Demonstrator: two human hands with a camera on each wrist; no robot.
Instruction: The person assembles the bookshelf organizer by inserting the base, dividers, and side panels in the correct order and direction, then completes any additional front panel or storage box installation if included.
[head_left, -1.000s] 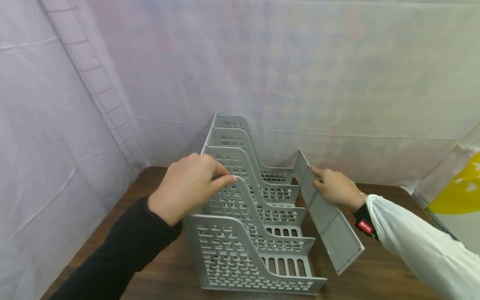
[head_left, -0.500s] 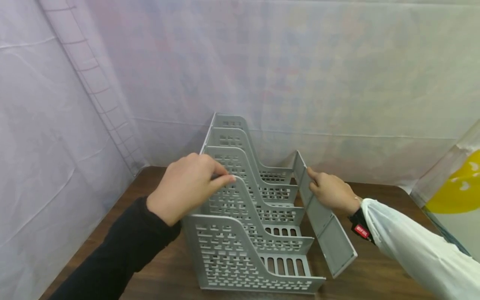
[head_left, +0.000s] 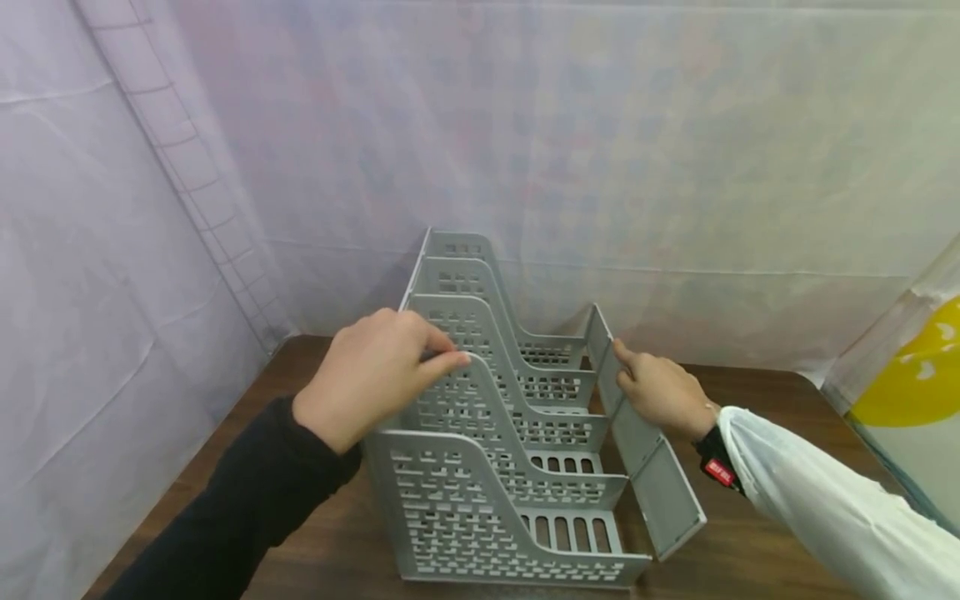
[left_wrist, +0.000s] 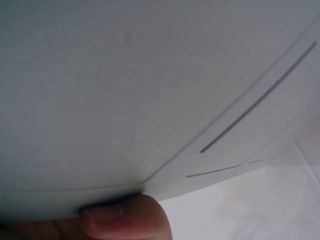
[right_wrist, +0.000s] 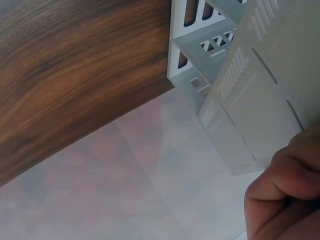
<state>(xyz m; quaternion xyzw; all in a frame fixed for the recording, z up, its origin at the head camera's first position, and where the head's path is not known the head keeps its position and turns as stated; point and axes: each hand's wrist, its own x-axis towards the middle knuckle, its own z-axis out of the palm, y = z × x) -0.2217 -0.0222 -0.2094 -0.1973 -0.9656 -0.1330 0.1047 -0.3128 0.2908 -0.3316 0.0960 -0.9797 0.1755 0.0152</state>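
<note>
A grey plastic file organizer (head_left: 457,512) with several perforated dividers stands upright on the table. At its upper back edge my left hand (head_left: 375,375) pinches the top corner of one divider (head_left: 480,379). In the left wrist view, a fingertip (left_wrist: 127,217) lies at the lower edge of a smooth grey panel (left_wrist: 100,110) with thin slits. My right hand (head_left: 663,392) grips the upper edge of a long grey front panel (head_left: 667,496). Its far end meets the dividers' front ends; the near end angles slightly away. Curled fingers (right_wrist: 285,187) show in the right wrist view.
The brown wooden table (head_left: 757,533) lies beneath everything. White fabric (head_left: 675,150) hangs close behind, with another sheet (head_left: 97,292) at left. A yellow printed shape (head_left: 911,375) is visible at far right.
My right hand has swung the front panel leftward, so its near end is closer to the dividers' front ends. My left hand has stayed at the divider's top.
</note>
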